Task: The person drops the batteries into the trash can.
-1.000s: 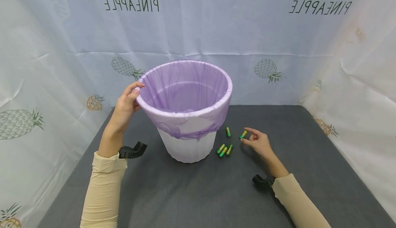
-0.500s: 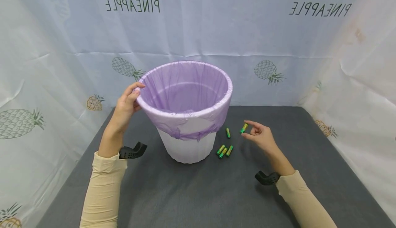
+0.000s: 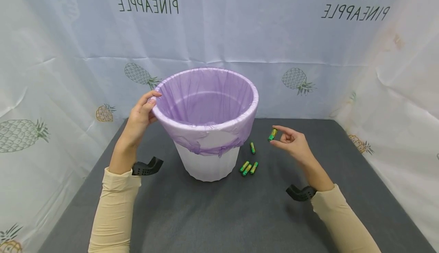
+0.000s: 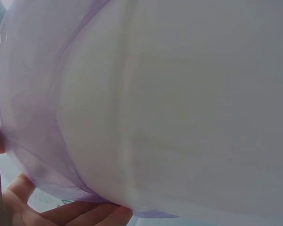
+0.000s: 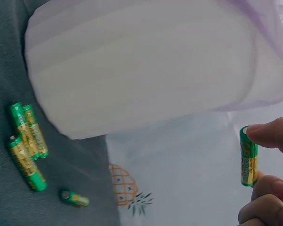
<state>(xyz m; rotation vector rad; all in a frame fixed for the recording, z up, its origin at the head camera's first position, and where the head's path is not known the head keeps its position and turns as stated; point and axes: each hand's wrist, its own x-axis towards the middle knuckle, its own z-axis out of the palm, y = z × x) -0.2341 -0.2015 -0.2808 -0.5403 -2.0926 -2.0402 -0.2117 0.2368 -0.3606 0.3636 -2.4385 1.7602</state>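
Note:
A white trash can (image 3: 205,167) lined with a purple plastic bag (image 3: 207,110) stands on the dark table. My left hand (image 3: 138,112) grips its rim at the left, thumb and fingers on either side of the bag-covered edge; the left wrist view shows the fingers (image 4: 92,214) against the outer wall. To the right of the can, my right hand (image 3: 293,144) pinches a green and gold battery (image 3: 273,134) between thumb and fingertip, raised above the table. Several more such batteries (image 3: 247,169) lie by the can's base, with a single battery (image 3: 252,148) a little behind them.
The dark grey table (image 3: 205,218) is backed by a pale curtain (image 3: 240,36) printed with pineapples, which also hangs on both sides. A black wrist mount (image 3: 147,167) sits on the left wrist, another black mount (image 3: 300,193) on the right.
My right hand has lifted the battery off the table, rising and shifting slightly right, and the battery has turned more upright. The left hand and the can have stayed in place.

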